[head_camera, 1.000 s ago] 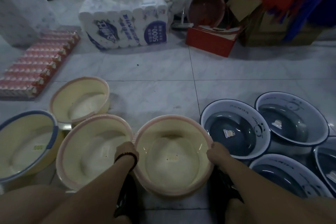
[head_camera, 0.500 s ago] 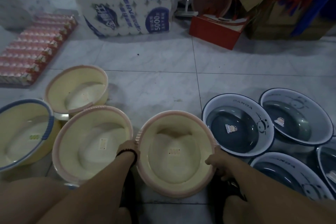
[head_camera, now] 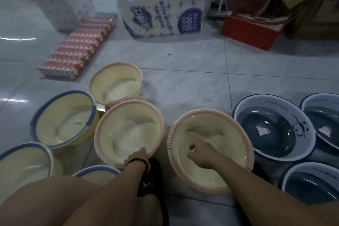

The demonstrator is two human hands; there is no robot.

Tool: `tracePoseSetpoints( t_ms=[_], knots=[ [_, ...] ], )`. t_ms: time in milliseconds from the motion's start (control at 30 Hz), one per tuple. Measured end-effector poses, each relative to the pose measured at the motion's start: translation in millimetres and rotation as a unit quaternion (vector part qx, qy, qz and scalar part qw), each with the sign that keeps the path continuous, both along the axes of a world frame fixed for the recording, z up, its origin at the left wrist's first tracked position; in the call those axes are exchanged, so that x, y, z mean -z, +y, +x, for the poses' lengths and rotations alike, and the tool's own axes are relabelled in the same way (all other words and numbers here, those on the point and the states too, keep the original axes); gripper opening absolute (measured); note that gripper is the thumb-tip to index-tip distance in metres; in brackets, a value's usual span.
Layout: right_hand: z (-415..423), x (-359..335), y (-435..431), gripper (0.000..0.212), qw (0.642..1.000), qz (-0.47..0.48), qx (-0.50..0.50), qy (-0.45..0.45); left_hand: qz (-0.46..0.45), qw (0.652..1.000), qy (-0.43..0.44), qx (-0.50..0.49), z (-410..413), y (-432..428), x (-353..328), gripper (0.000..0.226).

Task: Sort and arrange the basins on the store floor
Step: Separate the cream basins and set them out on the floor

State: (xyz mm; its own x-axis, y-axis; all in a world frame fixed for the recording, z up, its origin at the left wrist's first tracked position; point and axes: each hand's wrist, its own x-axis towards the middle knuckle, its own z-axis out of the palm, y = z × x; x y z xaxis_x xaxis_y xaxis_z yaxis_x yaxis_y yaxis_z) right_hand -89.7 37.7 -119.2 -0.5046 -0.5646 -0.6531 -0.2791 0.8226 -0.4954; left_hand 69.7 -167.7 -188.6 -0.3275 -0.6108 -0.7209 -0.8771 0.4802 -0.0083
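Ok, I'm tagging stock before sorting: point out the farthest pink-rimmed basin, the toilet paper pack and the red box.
farthest pink-rimmed basin (head_camera: pixel 119 88), head view, on its inner bottom.
toilet paper pack (head_camera: pixel 163 18), head view, on its front wrapper.
red box (head_camera: pixel 247 37), head view, on its red front side.

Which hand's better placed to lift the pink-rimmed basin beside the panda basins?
Right. The right hand is inside the right basin; the left hand holds the middle basin's rim.
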Motion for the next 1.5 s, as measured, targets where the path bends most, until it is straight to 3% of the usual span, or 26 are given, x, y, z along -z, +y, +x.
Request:
tracePoseSetpoints(
  t_ms=[67, 200, 367, 533, 733, 800, 900, 1000, 1167, 1267, 1333, 1367, 1433, 1500],
  knots=[
    [11, 3, -14, 0.040, 0.999, 0.010, -0.038, -0.008, 0.008, 1.000, -0.024, 0.019, 6, -6, 6, 0.062],
    [15, 13, -30, 0.035, 0.998, 0.023, -0.064, -0.001, -0.013, 0.993, -0.047, 0.110, 8, -13, 20, 0.040],
    [4, 18, -36, 0.033, 0.995, 0.040, -0.093, -0.002, -0.018, 0.987, -0.050, 0.150, 4, -27, 16, 0.041],
    [-3, 0, -43, 0.023, 0.997, 0.021, -0.077, 0.016, -0.077, 0.984, 0.066, 0.148, -1, -18, -20, 0.035],
    [15, -48, -52, 0.019, 0.993, -0.108, -0.023, 0.030, -0.078, 0.972, 0.220, -0.007, -7, -40, -87, 0.011],
    [21, -61, -52, 0.015, 0.988, -0.152, 0.009, 0.035, -0.048, 0.963, 0.263, -0.039, -7, -44, -115, 0.016],
    [32, -89, -53, 0.059, 0.980, -0.195, 0.024, 0.038, 0.054, 0.930, 0.344, -0.119, -10, -36, -165, 0.014],
    [39, -130, -53, 0.078, 0.970, -0.237, -0.009, 0.060, 0.161, 0.881, 0.410, -0.173, -20, -11, -215, 0.017],
    [36, -178, -34, 0.071, 0.948, -0.268, 0.038, 0.167, 0.242, 0.810, 0.507, -0.168, -53, 42, -268, 0.029],
    [12, -186, -9, 0.039, 0.927, -0.254, 0.096, 0.259, 0.302, 0.796, 0.509, -0.124, -79, 73, -287, 0.032],
    [-11, -184, 16, 0.026, 0.915, -0.257, 0.147, 0.272, 0.261, 0.830, 0.493, -0.011, -94, 80, -295, 0.027],
    [-21, -180, 30, 0.027, 0.907, -0.268, 0.176, 0.272, 0.193, 0.843, 0.498, 0.064, -101, 75, -294, 0.025],
    [-36, -166, 59, 0.028, 0.888, -0.286, 0.239, 0.270, -0.043, 0.839, 0.511, 0.183, -108, 54, -282, 0.025],
    [-45, -150, 81, 0.024, 0.875, -0.288, 0.287, 0.261, -0.251, 0.812, 0.495, 0.182, -109, 28, -260, 0.038]
  ],
)
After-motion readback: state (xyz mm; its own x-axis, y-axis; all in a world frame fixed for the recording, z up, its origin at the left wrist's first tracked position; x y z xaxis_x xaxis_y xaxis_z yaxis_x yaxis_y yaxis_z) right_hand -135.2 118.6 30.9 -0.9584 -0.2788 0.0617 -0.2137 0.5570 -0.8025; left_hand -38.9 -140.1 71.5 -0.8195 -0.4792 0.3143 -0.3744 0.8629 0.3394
